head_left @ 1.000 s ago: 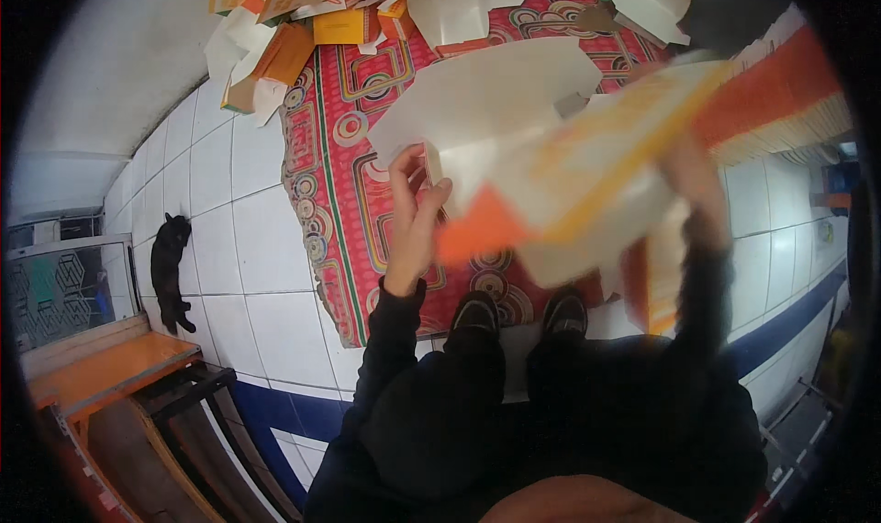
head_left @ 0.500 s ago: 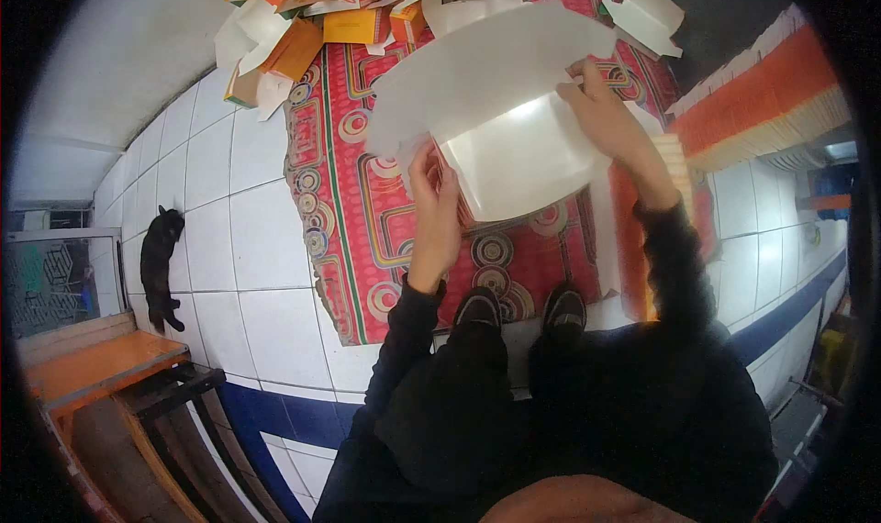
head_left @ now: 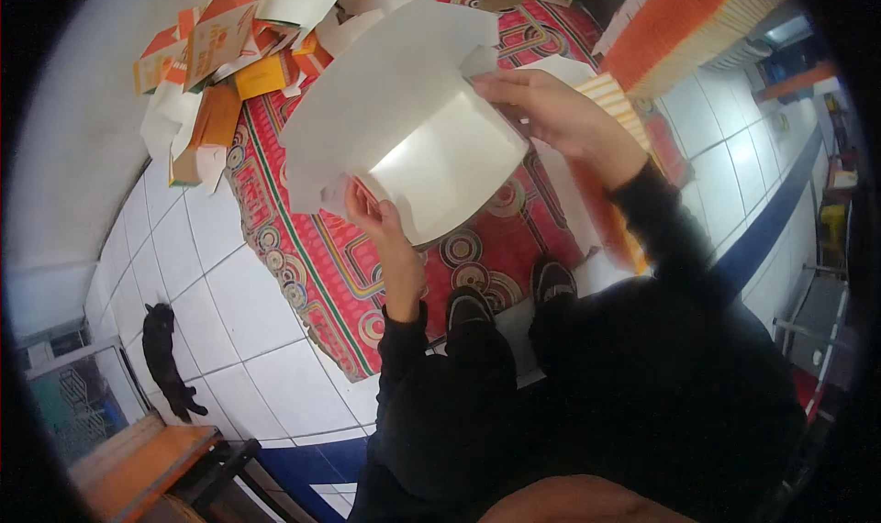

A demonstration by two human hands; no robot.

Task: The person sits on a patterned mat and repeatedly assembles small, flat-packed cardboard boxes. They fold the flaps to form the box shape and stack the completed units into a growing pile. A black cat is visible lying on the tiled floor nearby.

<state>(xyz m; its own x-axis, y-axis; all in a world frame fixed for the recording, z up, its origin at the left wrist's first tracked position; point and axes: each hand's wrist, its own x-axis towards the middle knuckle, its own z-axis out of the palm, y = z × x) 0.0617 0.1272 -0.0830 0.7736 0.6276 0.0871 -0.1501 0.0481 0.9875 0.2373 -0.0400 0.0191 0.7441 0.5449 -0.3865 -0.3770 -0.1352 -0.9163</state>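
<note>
Between my hands is a half-folded paperboard box [head_left: 450, 161], its plain white inside facing up and a wide curved lid flap [head_left: 367, 101] spread out beyond it. My left hand [head_left: 381, 234] grips the box's near left corner, thumb and fingers closed on the side wall. At the far right corner, my right hand [head_left: 555, 110] pinches the opposite wall and its small tab. The box is held above a red patterned mat [head_left: 349, 275]. Its printed outer side is mostly turned away from view.
Folded orange and white boxes [head_left: 220, 46] lie heaped at the far left. Tall stacks of flat orange blanks [head_left: 688, 27] stand at the right. A black cat [head_left: 163, 362] lies on white tiles [head_left: 262, 321], near an orange-topped bench [head_left: 151, 468]. My shoes [head_left: 470, 307] are at the mat's near edge.
My view has turned, so the surroundings appear rotated and the box sits further left in the picture. Both hands keep hold of the box, whose flap still stands spread out.
</note>
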